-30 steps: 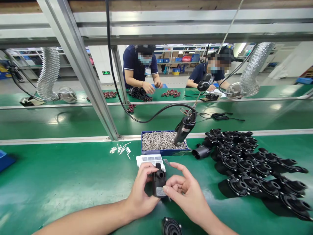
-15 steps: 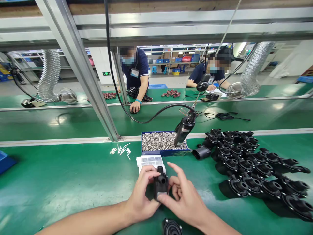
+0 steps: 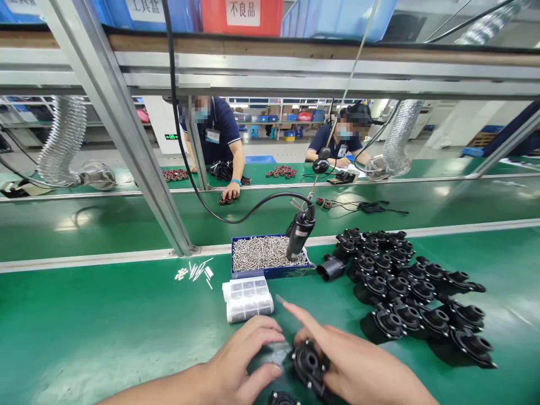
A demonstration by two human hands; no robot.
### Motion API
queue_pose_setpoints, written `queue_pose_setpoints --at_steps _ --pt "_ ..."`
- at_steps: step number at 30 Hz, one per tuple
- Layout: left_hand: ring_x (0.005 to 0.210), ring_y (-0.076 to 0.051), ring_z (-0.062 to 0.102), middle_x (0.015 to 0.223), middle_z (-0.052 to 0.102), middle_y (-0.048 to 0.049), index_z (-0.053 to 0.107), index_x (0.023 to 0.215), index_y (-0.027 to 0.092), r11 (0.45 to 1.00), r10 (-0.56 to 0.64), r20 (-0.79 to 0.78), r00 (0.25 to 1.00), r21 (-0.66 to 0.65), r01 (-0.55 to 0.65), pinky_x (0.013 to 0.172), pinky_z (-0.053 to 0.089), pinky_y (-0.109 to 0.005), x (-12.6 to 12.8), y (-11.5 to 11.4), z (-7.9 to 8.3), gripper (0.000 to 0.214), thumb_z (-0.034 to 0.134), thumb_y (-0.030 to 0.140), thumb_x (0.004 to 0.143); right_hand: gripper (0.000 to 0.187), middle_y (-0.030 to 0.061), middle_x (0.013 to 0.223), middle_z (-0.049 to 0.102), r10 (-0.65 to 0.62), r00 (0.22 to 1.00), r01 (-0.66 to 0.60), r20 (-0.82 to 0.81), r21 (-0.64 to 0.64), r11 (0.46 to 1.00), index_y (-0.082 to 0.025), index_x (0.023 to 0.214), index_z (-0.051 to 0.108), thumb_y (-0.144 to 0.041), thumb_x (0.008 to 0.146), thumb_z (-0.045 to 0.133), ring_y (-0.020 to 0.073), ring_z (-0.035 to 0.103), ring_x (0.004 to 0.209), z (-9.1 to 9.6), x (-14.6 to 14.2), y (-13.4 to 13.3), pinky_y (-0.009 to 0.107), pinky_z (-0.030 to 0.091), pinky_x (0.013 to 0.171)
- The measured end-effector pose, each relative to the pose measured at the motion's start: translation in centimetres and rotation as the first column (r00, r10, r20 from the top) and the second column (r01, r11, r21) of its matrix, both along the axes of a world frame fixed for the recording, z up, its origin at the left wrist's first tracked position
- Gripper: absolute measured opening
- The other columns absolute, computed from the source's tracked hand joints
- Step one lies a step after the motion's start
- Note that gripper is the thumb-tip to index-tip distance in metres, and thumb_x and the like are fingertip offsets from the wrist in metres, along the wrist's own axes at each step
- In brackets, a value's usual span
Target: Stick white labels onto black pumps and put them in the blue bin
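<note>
Pump housing of black plastic, one of them, sits between our two hands low in the view, its round ported face turned up, and a second housing shows at the bottom edge just below it. Our right hand lies against the first one, palm down, with the index finger stretched well out from the others toward a small grey sliver; whether those fingers grip the housing, we cannot tell. Our left hand is curved, its fingers narrowly spread just beside the housing, holding nothing we can see. Ahead of us stands one blue tray full of steel screws, with one electric screwdriver hanging over it. Left of the tray lie a few loose screws; just in front of it, one curled label sheet; right of it, a pile of roughly two dozen black housings. All of this rests on a green conveyor belt. Beyond the tray, past an aluminium frame post, one co-worker and another co-worker, both in navy shirts, stand at a second green belt, with two flexible silver ducts hanging along it.
</note>
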State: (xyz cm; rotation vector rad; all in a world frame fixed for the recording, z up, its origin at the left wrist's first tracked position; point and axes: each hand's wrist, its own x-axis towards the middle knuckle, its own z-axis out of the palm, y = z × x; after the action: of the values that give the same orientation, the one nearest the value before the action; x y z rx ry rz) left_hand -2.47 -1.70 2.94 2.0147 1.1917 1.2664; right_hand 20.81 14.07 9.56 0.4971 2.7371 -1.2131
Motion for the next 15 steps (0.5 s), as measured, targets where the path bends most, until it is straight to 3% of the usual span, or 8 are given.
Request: queue_pose_setpoints --at_steps 3,5,7,9,10,13,15 --pt "0.12 -0.026 0.064 0.13 0.062 -0.0144 0.051 0.142 0.026 1.0 -0.017 -0.007 1.0 -0.002 0.017 0.106 0.055 -0.037 0.0 0.2 0.2 0.036 0.055 0.022 0.107 0.111 0.0 0.122 0.077 0.007 0.999 -0.007 -0.039 -0.02 1.0 -0.041 0.171 0.022 -0.001 0.073 0.055 0.0208 0.075 0.094 0.0 0.2 0.4 0.029 0.057 0.086" --pt "0.117 -0.025 0.065 0.128 0.064 -0.0138 0.052 0.14 0.026 1.0 -0.011 -0.021 1.0 -0.011 0.011 0.105 0.056 -0.036 0.0 0.2 0.4 0.032 0.053 0.021 0.108 0.089 0.0035 0.115 0.076 -0.209 0.965 0.226 -0.159 0.098 0.969 -0.037 0.169 0.029 -0.012 0.088 0.053 0.0222 0.074 0.089 -0.6 -0.4 1.7 0.035 0.059 0.088" --pt "0.116 -0.024 0.065 0.127 0.064 -0.0132 0.053 0.137 0.026 1.0 -0.009 -0.03 1.0 -0.019 0.008 0.104 0.056 -0.035 0.0 0.2 0.4 0.03 0.052 0.02 0.107 0.073 0.0103 0.116 0.072 -0.453 0.823 0.54 -0.342 0.225 0.811 -0.028 0.17 0.027 -0.027 0.099 0.047 0.0253 0.072 0.084 -1.8 -1.2 3.5 0.044 0.06 0.088" --pt "0.115 -0.024 0.065 0.127 0.065 -0.0128 0.055 0.135 0.026 0.999 -0.01 -0.036 0.999 -0.033 0.009 0.103 0.056 -0.035 0.0 0.2 0.4 0.029 0.053 0.02 0.107 0.077 0.0202 0.132 0.064 -0.548 0.701 0.699 -0.456 0.284 0.657 -0.018 0.171 0.018 -0.035 0.102 0.046 0.0268 0.071 0.081 -3.3 -2.0 5.3 0.047 0.062 0.085" --pt "0.115 -0.024 0.065 0.127 0.065 -0.0125 0.056 0.134 0.026 0.999 -0.006 -0.033 0.999 -0.042 0.004 0.103 0.056 -0.035 0.0 0.2 0.3 0.028 0.053 0.02 0.106 0.08 0.0255 0.143 0.057 -0.557 0.685 0.719 -0.47 0.312 0.621 -0.014 0.171 0.013 -0.038 0.102 0.047 0.0276 0.072 0.081 -4.0 -2.4 6.1 0.047 0.062 0.081" --pt "0.119 -0.024 0.065 0.13 0.064 -0.0112 0.057 0.132 0.028 0.995 0.052 -0.002 0.999 -0.084 -0.052 0.106 0.055 -0.036 0.0 0.1 -0.1 0.028 0.055 0.02 0.105 0.085 0.035 0.163 0.034 -0.561 0.717 0.697 -0.414 0.422 0.579 -0.008 0.17 0.003 -0.043 0.104 0.046 0.0352 0.076 0.096 -5.4 -3.2 7.4 0.047 0.063 0.076" --pt "0.123 -0.024 0.064 0.132 0.064 -0.0099 0.058 0.13 0.029 0.985 0.132 0.025 0.991 -0.116 -0.129 0.108 0.053 -0.037 0.0 0.2 -0.5 0.027 0.057 0.02 0.104 0.082 0.0357 0.162 0.036 -0.595 0.722 0.682 -0.353 0.506 0.528 -0.006 0.169 0.003 -0.04 0.107 0.043 0.0406 0.075 0.106 -5.5 -3.6 7.5 0.047 0.063 0.074"
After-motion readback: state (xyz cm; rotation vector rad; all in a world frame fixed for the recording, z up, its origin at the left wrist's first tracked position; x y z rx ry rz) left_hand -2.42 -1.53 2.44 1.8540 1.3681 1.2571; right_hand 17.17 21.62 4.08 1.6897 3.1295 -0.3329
